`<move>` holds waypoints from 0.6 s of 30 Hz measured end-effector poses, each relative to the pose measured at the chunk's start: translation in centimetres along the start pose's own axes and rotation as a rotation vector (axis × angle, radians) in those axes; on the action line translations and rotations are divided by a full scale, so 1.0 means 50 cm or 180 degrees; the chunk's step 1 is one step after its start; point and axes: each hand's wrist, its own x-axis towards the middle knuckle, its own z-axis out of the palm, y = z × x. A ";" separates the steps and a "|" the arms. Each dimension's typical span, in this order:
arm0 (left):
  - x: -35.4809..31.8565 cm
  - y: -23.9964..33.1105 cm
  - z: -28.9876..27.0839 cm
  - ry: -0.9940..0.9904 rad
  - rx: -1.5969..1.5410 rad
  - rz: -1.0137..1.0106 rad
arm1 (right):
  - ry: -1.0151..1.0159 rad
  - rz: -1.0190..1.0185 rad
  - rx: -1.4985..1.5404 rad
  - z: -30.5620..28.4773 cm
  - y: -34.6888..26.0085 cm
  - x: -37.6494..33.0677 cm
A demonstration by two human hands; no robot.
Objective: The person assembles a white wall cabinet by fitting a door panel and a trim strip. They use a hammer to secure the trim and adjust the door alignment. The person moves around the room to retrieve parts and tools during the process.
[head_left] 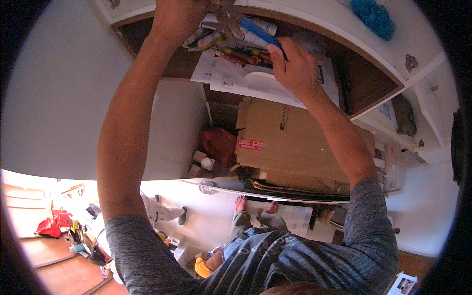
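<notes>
My right hand [297, 66] is closed round the blue handle of a hammer [260, 32], whose metal head points to the upper left over the cabinet shelf. At the top edge my left hand [181, 17] is raised near the hammer's head, its fingers cut off by the picture's edge or hidden. Under both hands, the open shelf [361, 83] bears white printed papers [231, 83]. Loose hand tools [211, 40], some yellow and some red-brown, lie there with a white roll or tube.
Below the shelf stands a brown cardboard box [287, 142] beside a dark red bag [220, 147]. A pale cabinet door [64, 98] fills the left. A blue plastic bag [372, 19] lies at the upper right. Another person's leg [160, 210] and scattered tools [81, 236] show at lower left.
</notes>
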 end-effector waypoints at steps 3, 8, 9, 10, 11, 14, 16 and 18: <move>0.002 -0.027 -0.005 0.0127 0.0330 0.0328 | -0.0035 0.0048 -0.0034 0.006 -0.002 0.005; 0.000 -0.036 -0.006 -0.0006 0.0037 -0.0054 | 0.0189 -0.0166 0.0156 0.013 -0.022 0.008; 0.001 -0.035 -0.006 -0.0026 -0.0114 -0.0177 | 0.0131 -0.0137 0.0107 0.015 -0.018 0.008; 0.001 -0.038 -0.006 -0.0026 -0.0101 -0.0087 | 0.0072 -0.0107 0.0056 0.017 -0.010 0.009; 0.002 -0.041 -0.005 -0.0026 -0.0090 0.0003 | 0.0013 -0.0077 0.0003 0.017 -0.004 0.009; 0.004 -0.049 -0.012 -0.0022 -0.0007 0.0072 | -0.0061 -0.0058 -0.0003 0.011 -0.010 0.020; 0.003 -0.045 -0.009 -0.0035 0.0053 0.0084 | 0.0073 -0.0190 0.0075 0.008 -0.015 0.016; 0.002 -0.040 -0.013 -0.0024 0.0176 0.0138 | 0.0106 -0.0205 0.0074 0.010 -0.016 0.017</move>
